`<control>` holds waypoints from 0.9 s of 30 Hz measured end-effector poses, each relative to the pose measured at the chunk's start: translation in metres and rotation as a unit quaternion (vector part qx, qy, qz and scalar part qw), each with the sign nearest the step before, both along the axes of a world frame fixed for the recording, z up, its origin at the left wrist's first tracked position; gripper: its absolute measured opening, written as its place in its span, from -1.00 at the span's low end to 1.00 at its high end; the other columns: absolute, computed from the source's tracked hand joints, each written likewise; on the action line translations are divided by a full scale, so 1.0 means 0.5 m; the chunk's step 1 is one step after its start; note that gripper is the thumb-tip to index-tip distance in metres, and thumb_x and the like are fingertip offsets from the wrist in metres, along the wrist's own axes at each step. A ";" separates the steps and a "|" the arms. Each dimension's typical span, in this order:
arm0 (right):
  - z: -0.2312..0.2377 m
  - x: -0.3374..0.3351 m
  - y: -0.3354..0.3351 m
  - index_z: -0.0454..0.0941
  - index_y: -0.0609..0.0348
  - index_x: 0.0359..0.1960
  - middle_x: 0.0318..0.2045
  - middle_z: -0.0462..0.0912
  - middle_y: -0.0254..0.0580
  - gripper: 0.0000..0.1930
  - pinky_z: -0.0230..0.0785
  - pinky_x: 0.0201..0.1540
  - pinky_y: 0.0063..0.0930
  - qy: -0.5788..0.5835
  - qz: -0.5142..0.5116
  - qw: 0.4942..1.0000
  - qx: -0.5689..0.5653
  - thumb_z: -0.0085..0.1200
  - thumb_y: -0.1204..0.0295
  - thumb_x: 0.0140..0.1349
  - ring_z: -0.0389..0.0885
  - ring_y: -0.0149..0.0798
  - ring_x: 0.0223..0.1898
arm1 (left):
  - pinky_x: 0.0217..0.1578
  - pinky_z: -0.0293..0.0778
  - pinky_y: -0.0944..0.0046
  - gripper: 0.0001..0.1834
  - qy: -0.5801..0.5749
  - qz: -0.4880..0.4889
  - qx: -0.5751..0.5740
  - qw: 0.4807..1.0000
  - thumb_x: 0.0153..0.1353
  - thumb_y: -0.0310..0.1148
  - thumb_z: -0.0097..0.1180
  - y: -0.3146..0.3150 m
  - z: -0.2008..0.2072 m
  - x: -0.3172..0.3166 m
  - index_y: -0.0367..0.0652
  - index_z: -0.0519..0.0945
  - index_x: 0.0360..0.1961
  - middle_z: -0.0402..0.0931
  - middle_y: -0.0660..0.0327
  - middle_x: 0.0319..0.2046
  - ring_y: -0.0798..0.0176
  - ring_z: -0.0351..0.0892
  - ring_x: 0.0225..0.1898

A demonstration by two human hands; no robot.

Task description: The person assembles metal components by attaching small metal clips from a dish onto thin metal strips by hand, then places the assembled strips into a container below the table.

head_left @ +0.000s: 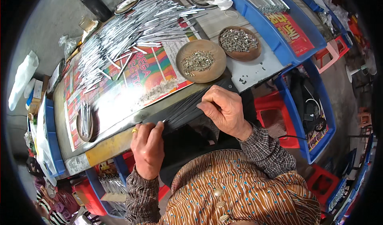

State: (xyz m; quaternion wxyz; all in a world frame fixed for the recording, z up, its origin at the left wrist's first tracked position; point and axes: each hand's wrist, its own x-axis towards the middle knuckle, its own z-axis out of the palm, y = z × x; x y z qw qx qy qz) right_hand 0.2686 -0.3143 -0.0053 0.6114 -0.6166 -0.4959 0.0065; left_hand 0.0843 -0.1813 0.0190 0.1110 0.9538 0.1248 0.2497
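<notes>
Beyond the left hand (pixel 147 147), a low path crosses the printed sheet (pixel 115 101), bare but for scattered grit nearer the right hand (pixel 226 110). Farther ahead, the heaped metal rods (pixel 127 33) block it; off to the left, a small dish (pixel 91 131) with upright rods stands in the way. Just past the right hand, a wooden bowl (pixel 179 67) bars the straight route, with a second bowl (pixel 255 54) behind it. Right of these, a pale strip of worktop (pixel 265 61) is passable up to the blue tray (pixel 293 59).
</notes>
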 end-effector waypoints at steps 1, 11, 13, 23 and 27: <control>-0.001 0.001 0.001 0.45 0.26 -0.45 -0.56 0.45 -0.16 -0.83 0.30 -0.51 -0.40 0.000 0.000 1.000 -0.001 0.23 0.49 0.11 0.44 -0.16 -0.56 | -0.32 0.41 0.13 -0.63 0.000 0.000 -0.001 1.000 -0.18 -0.70 0.11 -0.002 -0.003 0.015 -0.25 0.56 -0.25 0.44 0.09 -0.42 0.01 0.46 -0.37; -0.005 -0.004 0.006 0.45 0.28 -0.47 -0.58 0.47 -0.20 -0.82 0.25 -0.54 -0.48 -0.037 -0.026 0.999 0.016 0.20 0.48 0.14 0.41 -0.29 -0.60 | -0.33 0.40 0.08 -0.74 -0.026 -0.056 -0.004 0.998 -0.07 -0.66 0.09 -0.024 -0.026 0.140 -0.26 0.53 -0.28 0.41 0.07 -0.43 -0.05 0.42 -0.39; 0.000 -0.008 0.000 0.45 0.28 -0.46 -0.57 0.47 -0.19 -0.83 0.26 -0.55 -0.48 -0.044 -0.029 0.998 0.016 0.20 0.49 0.14 0.42 -0.29 -0.59 | -0.36 0.42 0.15 -0.76 -0.063 -0.063 -0.035 0.995 -0.05 -0.68 0.10 -0.022 -0.029 0.139 -0.29 0.54 -0.29 0.44 0.04 -0.43 -0.04 0.44 -0.43; -0.001 -0.044 -0.007 0.47 0.22 -0.37 -0.47 0.50 -0.16 -0.80 0.43 -0.42 -0.31 -0.112 -0.035 0.993 -0.016 0.26 0.50 0.01 0.56 -0.09 -0.43 | -0.35 0.31 0.54 -0.84 -0.141 -0.026 -0.397 0.906 0.16 -0.72 0.02 -0.061 -0.023 0.069 -0.35 0.54 -0.24 0.46 0.33 -0.37 0.55 0.35 -0.38; -0.005 -0.055 -0.001 0.47 0.23 -0.37 -0.47 0.51 -0.16 -0.79 0.43 -0.41 -0.31 -0.110 -0.014 0.994 -0.001 0.26 0.49 0.02 0.56 -0.10 -0.43 | -0.44 0.32 0.48 -0.77 -0.167 -0.020 -0.485 0.858 0.04 -0.76 0.03 -0.079 -0.017 0.062 -0.34 0.56 -0.26 0.47 0.22 -0.41 0.47 0.36 -0.47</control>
